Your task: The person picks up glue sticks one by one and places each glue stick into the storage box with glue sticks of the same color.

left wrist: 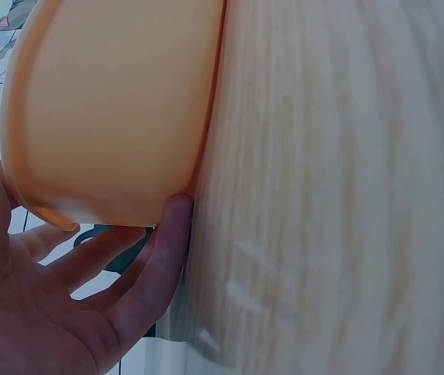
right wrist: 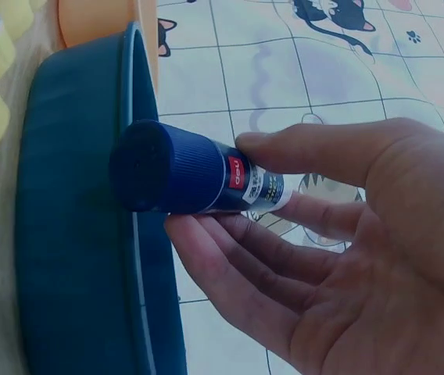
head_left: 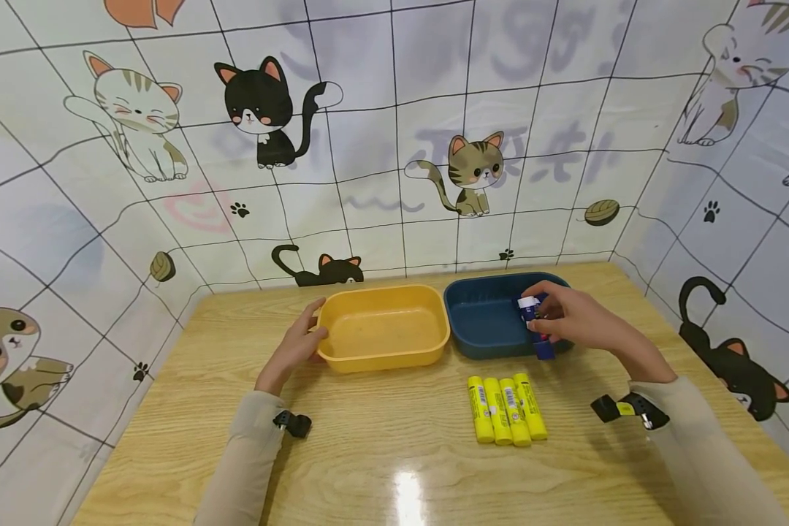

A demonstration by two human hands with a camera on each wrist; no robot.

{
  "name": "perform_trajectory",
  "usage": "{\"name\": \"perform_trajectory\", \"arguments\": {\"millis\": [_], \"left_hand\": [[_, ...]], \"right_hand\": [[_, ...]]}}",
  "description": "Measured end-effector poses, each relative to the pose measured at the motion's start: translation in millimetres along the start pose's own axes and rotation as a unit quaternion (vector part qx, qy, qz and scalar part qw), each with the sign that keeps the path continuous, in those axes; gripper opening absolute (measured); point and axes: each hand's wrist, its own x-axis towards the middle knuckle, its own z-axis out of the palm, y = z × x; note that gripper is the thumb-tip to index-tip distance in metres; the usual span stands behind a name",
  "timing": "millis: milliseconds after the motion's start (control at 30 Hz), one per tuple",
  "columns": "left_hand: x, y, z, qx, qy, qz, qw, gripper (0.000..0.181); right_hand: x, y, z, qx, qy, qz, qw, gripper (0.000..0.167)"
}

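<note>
My right hand [head_left: 575, 318] holds a dark blue glue stick [right wrist: 183, 168] between thumb and fingers. The stick is tilted across the near rim of a blue tray [head_left: 483, 343], its ribbed cap outside and its white end over the inside. In the right wrist view a red label shows on its barrel. My left hand [head_left: 296, 343] grips the left end of a yellow tray [head_left: 381, 359]. In the left wrist view its fingers [left wrist: 177, 234] curl about that end. Part of the blue tray's inside is hidden by my right hand.
Several yellow tubes [head_left: 505, 410] with printed labels lie side by side on the wooden table [head_left: 368, 438], in front of the blue tray. The two trays stand next to each other. White cat-patterned sheets [head_left: 381, 241] enclose the table at the back and sides.
</note>
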Motion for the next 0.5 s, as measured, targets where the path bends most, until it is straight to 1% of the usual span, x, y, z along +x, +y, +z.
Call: {"name": "perform_trajectory", "arguments": {"millis": [133, 200, 333, 400, 500], "left_hand": [[3.5, -3.1, 0.5, 0.002, 0.001, -0.001, 1.0000, 0.070], [7.5, -8.2, 0.5, -0.001, 0.001, -0.002, 1.0000, 0.071], [16.7, -22.8, 0.5, -0.002, 0.008, 0.001, 1.0000, 0.071], [19.4, -28.8, 0.8, 0.005, 0.014, 0.006, 0.9999, 0.071], [20.9, -34.0, 1.5, 0.015, 0.021, 0.011, 0.9996, 0.071]], "right_hand": [[6.1, -2, -5, -0.013, 0.002, 0.013, 0.9998, 0.057], [8.8, -3, -8, -0.021, 0.004, 0.015, 0.9997, 0.057], [13.4, -5, -14, -0.031, 0.005, 0.012, 0.9994, 0.055], [15.7, -6, -16, -0.035, 0.004, 0.014, 0.9993, 0.054], [19.6, -7, -20, -0.046, -0.002, 0.017, 0.9988, 0.053]]}}
